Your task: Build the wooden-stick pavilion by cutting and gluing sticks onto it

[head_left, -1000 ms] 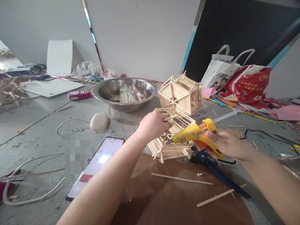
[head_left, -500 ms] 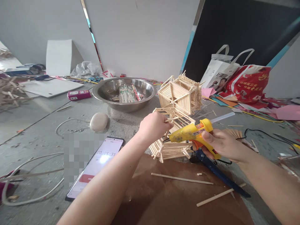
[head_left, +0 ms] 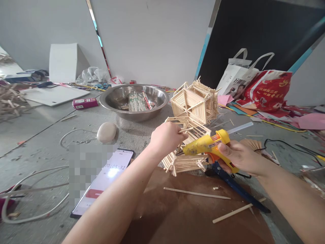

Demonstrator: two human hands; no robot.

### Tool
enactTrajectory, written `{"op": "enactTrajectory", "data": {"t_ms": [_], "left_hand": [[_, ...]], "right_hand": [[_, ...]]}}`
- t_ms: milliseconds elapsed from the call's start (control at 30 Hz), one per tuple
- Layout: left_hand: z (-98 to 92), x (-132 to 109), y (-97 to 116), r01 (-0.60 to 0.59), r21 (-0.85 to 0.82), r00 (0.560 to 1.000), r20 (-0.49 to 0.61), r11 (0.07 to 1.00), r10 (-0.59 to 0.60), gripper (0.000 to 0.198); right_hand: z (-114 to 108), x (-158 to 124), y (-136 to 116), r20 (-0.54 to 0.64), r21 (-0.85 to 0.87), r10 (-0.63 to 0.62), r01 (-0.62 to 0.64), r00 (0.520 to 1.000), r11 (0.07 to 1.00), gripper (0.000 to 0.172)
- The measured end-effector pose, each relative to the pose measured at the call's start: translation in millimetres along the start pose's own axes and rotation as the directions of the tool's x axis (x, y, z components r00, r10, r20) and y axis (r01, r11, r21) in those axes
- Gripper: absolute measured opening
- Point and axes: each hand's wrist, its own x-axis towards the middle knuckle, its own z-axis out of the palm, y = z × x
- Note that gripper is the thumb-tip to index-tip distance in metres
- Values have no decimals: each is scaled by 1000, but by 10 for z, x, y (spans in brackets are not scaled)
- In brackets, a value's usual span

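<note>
My right hand (head_left: 232, 156) is wrapped round a yellow glue gun (head_left: 208, 144), with a clear glue stick (head_left: 241, 127) poking out of its back. The gun's nozzle points left, close to the lower part of a stick framework (head_left: 186, 165). My left hand (head_left: 169, 137) is closed in a pinch on a short wooden stick (head_left: 186, 129) over that framework; its fingertips are partly hidden. Behind stands a many-sided model of wooden sticks (head_left: 194, 103). Blue-handled pliers (head_left: 236, 186) lie below the gun, their head partly hidden.
Loose sticks (head_left: 196, 193) lie on a brown mat (head_left: 162, 217). A phone (head_left: 109, 179) showing a timer lies left of my left forearm. Farther back are a steel bowl (head_left: 134, 115) with packed sticks, a white rounded object (head_left: 106, 132) and a red bag (head_left: 270, 89).
The glue gun has tilted and shifted slightly left, its nozzle lower. The phone's timer has advanced by one second. My left hand has hardly moved.
</note>
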Motion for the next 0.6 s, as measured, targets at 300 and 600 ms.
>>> {"op": "enactTrajectory", "data": {"t_ms": [300,600], "left_hand": [[14,1,1,-1,5,1000,-15,1000,1,30],[25,8,-9,9,32,1000,-15,999,-8,31]], "right_hand": [[20,-114,38,5,-158,-21,21,1000,987,52],[56,-113,113,-43,-132,-103,96,994,987,42]]}}
